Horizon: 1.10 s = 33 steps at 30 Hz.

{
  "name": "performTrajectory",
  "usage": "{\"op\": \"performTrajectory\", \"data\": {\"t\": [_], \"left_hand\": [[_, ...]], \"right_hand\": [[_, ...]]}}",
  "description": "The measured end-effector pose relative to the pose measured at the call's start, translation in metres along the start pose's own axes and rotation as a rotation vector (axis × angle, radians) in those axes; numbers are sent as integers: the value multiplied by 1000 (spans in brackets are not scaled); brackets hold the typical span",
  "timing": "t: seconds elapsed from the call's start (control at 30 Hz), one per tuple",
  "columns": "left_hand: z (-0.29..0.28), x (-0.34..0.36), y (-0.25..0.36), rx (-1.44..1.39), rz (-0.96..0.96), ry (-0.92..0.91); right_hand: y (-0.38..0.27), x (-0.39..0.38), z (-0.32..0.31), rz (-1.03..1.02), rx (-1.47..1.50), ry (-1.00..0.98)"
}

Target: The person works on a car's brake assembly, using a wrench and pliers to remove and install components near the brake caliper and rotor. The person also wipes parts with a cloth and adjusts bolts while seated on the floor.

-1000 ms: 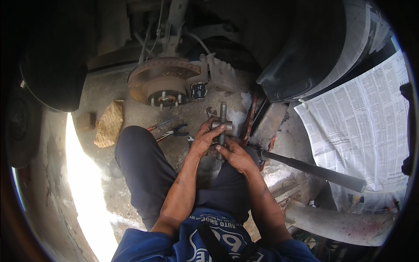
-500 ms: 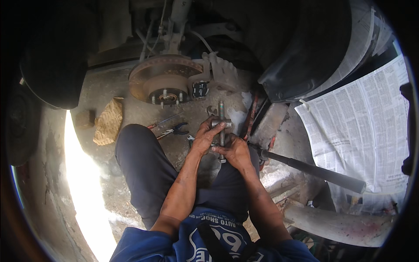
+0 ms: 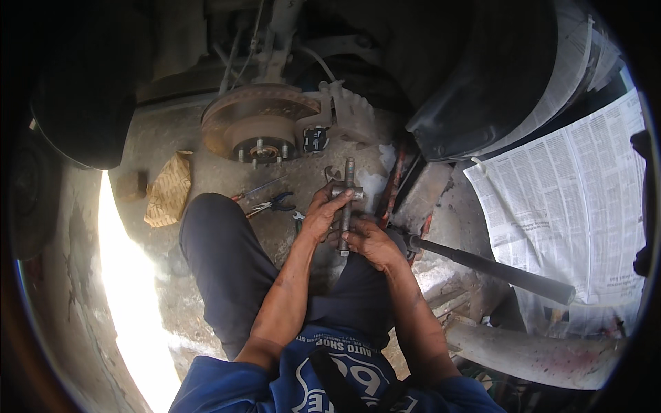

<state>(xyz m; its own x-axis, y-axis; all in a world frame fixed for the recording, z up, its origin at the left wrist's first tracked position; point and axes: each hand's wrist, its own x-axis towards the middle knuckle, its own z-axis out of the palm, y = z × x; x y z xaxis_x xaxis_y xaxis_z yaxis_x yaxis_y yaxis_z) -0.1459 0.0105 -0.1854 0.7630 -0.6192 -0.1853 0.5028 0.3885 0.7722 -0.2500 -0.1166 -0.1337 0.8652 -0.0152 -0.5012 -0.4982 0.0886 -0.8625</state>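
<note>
I hold a long metal bolt (image 3: 349, 166) upright above my lap, passed through a short metal cross-piece (image 3: 356, 193), its head at the bottom. My left hand (image 3: 321, 215) grips the cross-piece and bolt from the left, thumb across the front. My right hand (image 3: 368, 238) is closed round the lower part of the bolt, just above its head. Beyond them stand a rusty brake disc (image 3: 227, 110) with protruding studs and, to its right, a brake caliper (image 3: 348, 110) with a brake pad (image 3: 315, 140). Pliers (image 3: 274, 204), a screwdriver (image 3: 259, 187) and spanners (image 3: 299, 221) lie on the floor.
A crumpled brown paper packet (image 3: 169, 189) lies at left. Red metal bars (image 3: 392, 186), a long dark bar (image 3: 496, 268) and a pale curved metal piece (image 3: 533, 351) occupy the right. Newspaper sheets (image 3: 564, 206) hang at far right, beside dark curved bodywork (image 3: 482, 89). Bright light falls at left.
The bolt and both hands have shifted slightly left. My right hand's thumb and fingers have moved on the lower part of the bolt.
</note>
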Motion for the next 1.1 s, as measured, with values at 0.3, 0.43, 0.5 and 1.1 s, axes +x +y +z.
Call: {"op": "performTrajectory", "data": {"t": [0.3, 0.43, 0.5, 1.1], "left_hand": [[-1, 2, -9, -78, -7, -7], [-7, 8, -19, -101, 29, 8], [-11, 8, -20, -112, 64, 27], [109, 209, 100, 2558, 157, -477]], "right_hand": [[12, -3, 1, 23, -44, 146], [12, 3, -6, -91, -496, 163], [-13, 2, 10, 55, -898, 300], [51, -31, -10, -13, 91, 400]]}}
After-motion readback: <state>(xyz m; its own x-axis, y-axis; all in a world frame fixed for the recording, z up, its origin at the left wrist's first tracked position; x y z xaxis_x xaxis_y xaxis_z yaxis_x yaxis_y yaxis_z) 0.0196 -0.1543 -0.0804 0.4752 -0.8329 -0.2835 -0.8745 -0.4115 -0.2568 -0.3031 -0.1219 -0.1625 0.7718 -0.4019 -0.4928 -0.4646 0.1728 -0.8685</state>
